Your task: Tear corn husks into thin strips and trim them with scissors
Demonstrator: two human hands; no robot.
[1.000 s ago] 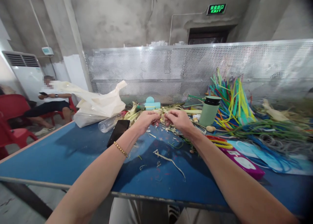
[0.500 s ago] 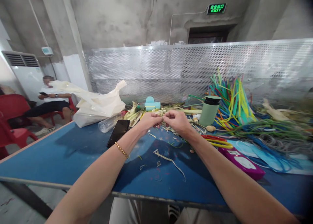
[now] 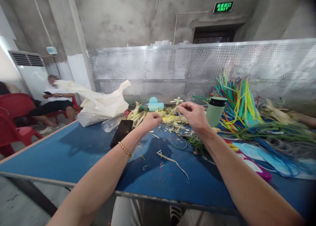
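My left hand (image 3: 153, 120) is closed above the scrap-strewn middle of the table, its fingertips pressed together. What it pinches, if anything, is too small to make out. To its right and a little higher, my right hand (image 3: 194, 114) also pinches with thumb and forefinger; what lies between them is unclear. A small pale husk-like piece with spread tips (image 3: 178, 101) shows just behind the right fingertips; whether the hand touches it I cannot tell. Pale dry strips and shreds (image 3: 176, 124) lie beneath and between the hands. A thin pale strip (image 3: 174, 160) lies nearer me on the blue table (image 3: 84, 150).
A black phone (image 3: 121, 133), clear bottle (image 3: 112, 124) and white plastic bag (image 3: 103, 105) are at left. Rightward stand a green cup (image 3: 215, 112) and colourful strips (image 3: 243, 102), near green cords (image 3: 266, 128) and a purple object (image 3: 265, 174). A person (image 3: 59, 97) sits far left.
My hands were together at the fingertips; now they are apart. The right hand has moved right and slightly up, and the pale piece behind it has come into view.
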